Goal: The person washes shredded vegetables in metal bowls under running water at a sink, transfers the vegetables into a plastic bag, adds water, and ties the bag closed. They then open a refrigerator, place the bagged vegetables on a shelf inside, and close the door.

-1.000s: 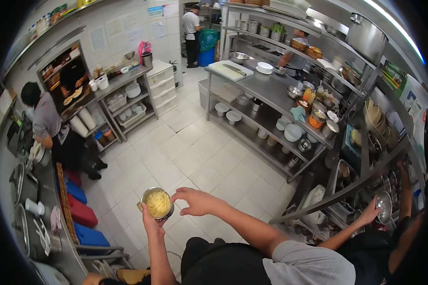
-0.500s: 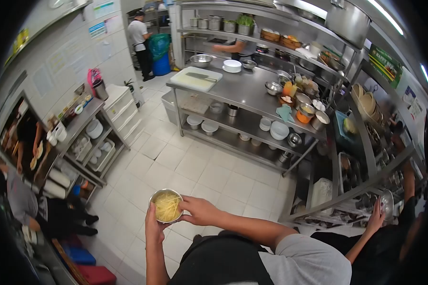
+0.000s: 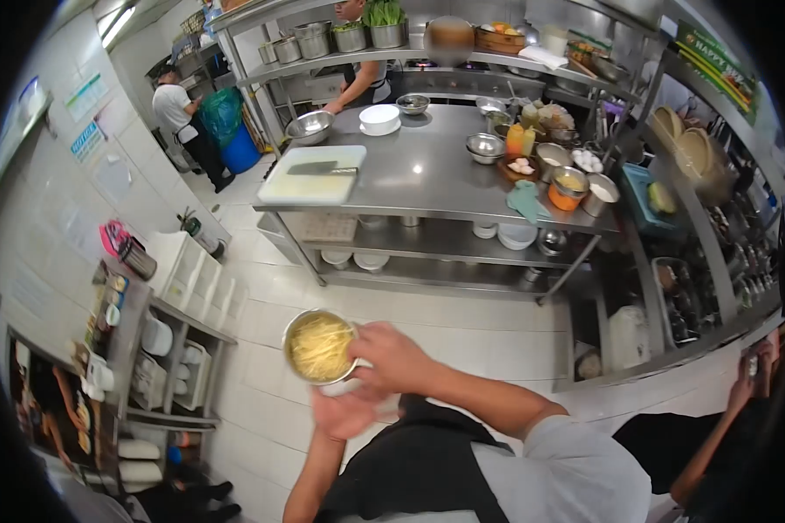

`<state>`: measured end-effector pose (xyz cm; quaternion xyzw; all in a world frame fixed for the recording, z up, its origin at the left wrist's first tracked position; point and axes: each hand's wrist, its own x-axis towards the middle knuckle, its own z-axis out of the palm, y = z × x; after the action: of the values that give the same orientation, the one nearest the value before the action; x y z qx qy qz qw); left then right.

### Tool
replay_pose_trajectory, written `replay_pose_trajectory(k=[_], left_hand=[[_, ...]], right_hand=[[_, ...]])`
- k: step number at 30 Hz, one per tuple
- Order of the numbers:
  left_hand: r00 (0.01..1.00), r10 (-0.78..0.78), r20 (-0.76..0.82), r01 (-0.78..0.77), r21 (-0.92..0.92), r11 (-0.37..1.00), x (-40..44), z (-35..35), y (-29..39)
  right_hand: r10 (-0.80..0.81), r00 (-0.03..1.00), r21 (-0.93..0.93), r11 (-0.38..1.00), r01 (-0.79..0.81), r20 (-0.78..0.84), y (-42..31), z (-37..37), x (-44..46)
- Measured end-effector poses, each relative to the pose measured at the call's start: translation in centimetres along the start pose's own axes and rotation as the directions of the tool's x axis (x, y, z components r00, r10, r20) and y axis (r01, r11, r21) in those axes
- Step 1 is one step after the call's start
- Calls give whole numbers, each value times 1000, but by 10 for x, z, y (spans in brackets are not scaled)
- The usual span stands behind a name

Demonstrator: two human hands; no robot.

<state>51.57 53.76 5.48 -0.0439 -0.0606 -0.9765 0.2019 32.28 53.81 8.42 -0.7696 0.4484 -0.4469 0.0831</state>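
1 bowl (image 3: 291, 359), left hand (image 3: 344, 415) now lower

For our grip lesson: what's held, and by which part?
A metal bowl of yellow strips, at its rim, by the right hand; whether the left hand touches is unclear.

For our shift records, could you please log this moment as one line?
right hand: holds metal container of yellow strips | left hand: blurred nearby, contact unclear | counter: cutting board, knife

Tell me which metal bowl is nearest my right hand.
The bowl of yellow strips: your right hand grips its rim, while the metal bowls on the table sit farther off.
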Motion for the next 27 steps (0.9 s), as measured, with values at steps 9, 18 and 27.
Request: replay_pose_trajectory(k=[9,18,27], left_hand=[[759,648,-69,308,914,-264,118,22,173],[977,195,-84,175,837,-518,238,58,293],[898,94,429,-291,742,-604,334,91,472]], right_hand=[[239,968,-148,963,-227,71,135,-72,97],[294,955,-149,947,-285,46,196,-82,174],[353,931,-263,894,-364,-89,239,-82,345]])
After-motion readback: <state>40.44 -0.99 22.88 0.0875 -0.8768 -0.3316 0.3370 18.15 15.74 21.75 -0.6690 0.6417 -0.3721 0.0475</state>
